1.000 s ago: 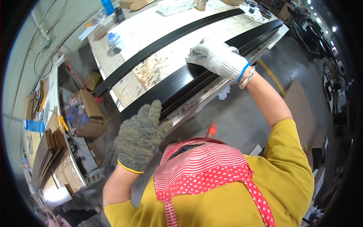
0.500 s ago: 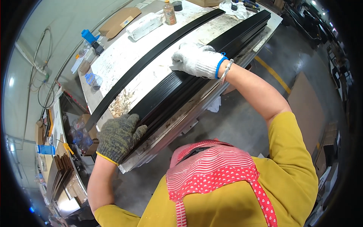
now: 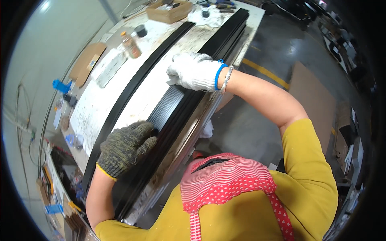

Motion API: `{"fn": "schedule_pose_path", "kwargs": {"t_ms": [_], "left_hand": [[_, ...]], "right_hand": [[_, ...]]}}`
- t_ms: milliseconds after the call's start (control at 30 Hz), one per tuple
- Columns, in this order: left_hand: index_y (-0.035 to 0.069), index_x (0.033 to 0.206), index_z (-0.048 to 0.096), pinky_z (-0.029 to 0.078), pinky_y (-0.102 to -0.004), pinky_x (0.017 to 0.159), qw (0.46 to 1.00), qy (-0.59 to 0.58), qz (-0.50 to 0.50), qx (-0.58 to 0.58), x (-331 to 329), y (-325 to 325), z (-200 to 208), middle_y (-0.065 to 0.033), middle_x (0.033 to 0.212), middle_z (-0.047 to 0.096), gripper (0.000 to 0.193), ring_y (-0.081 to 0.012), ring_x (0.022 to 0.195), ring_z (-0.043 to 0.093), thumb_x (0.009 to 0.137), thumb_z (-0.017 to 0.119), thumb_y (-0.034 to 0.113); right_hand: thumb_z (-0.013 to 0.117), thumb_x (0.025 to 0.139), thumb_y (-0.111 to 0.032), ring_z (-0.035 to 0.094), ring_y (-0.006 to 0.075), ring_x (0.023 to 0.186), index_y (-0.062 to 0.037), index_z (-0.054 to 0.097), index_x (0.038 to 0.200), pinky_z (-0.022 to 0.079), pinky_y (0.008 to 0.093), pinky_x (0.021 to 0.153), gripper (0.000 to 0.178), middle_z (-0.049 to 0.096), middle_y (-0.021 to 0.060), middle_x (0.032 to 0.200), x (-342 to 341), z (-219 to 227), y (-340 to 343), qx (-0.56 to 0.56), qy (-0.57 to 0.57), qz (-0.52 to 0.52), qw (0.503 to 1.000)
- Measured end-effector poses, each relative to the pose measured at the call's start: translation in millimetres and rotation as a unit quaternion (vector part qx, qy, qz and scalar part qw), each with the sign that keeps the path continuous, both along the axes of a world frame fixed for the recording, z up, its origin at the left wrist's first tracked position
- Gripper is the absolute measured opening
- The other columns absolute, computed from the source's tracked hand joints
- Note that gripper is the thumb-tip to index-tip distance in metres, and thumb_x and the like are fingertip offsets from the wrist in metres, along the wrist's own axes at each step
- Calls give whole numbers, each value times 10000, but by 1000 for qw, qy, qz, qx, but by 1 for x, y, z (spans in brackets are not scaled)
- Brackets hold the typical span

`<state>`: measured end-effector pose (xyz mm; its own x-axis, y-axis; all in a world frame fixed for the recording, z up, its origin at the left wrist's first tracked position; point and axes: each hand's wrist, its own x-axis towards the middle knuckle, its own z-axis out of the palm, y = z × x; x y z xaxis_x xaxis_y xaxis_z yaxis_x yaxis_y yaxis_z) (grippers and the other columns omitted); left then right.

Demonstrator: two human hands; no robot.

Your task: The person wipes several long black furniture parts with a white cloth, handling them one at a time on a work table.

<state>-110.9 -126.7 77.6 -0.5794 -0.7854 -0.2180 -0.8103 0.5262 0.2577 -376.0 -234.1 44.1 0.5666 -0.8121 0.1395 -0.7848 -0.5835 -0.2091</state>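
Black strip stack [image 3: 167, 105]: along worktop's [image 3: 94, 107] near edge | right hand [image 3: 194, 72]: white-gloved, fingers curled closed around small pale piece [image 3: 171, 82], at stack | left hand [image 3: 128, 148]: dark-gloved, fingers bent over stack, cannot tell whether gripping

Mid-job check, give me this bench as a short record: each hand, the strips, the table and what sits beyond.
Left hand: mottled dark glove, yellow cuff, on the strip stack
Right hand: white glove, blue cuff, farther along the stack; small pale piece at its fingertips, kind unclear
Strip stack: long, black, grooved, along the near table edge
Single strip: black, lying apart beyond the stack
Table: white top, stained
Beyond: orange-capped bottle, open cardboard box
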Motion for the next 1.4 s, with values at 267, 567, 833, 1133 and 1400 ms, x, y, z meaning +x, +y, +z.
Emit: {"fn": "schedule_pose_path", "kwargs": {"t_ms": [267, 567, 833, 1133, 1400], "left_hand": [[113, 1179, 642, 544, -410, 822, 988, -89, -127, 0, -66, -74, 7, -116, 1221, 641, 353, -345, 959, 664, 945, 561, 364], [155, 1148, 628, 560, -413, 744, 991, -122, -52, -13, -167, -127, 0, -85, 1177, 655, 320, -331, 873, 681, 934, 564, 385], [111, 996, 735, 552, -403, 749, 991, -92, 96, 19, -212, -133, 19, -146, 910, 722, 266, -322, 818, 698, 860, 646, 322], [115, 1023, 708, 544, -418, 772, 979, -94, 181, -3, -236, -131, 6, -137, 946, 710, 249, -340, 858, 679, 850, 645, 283], [127, 1000, 687, 534, -441, 751, 966, -101, 236, -11, -257, -127, 5, -137, 945, 699, 242, -350, 859, 669, 849, 640, 310]], "right_hand": [[632, 894, -370, 654, 376, 895, -64, 698, 933, 518, 465, 768, 316, 681, 190, 904, -83, 23, -57, 71, 53, -113, 990], [619, 889, -377, 667, 367, 827, -53, 710, 856, 536, 457, 749, 338, 677, 192, 825, -191, 6, -129, -33, 34, -52, 998], [607, 899, -401, 673, 368, 794, -68, 692, 881, 546, 463, 709, 343, 663, 172, 787, -276, 7, -210, -20, 74, 11, 997], [563, 918, -496, 659, 350, 881, -73, 708, 958, 534, 464, 782, 449, 653, 182, 873, -401, 18, -294, -27, 97, -63, 993], [682, 847, -319, 676, 335, 916, -71, 725, 982, 533, 449, 814, 286, 699, 154, 927, -508, -5, -365, -109, 210, -177, 955]]}}
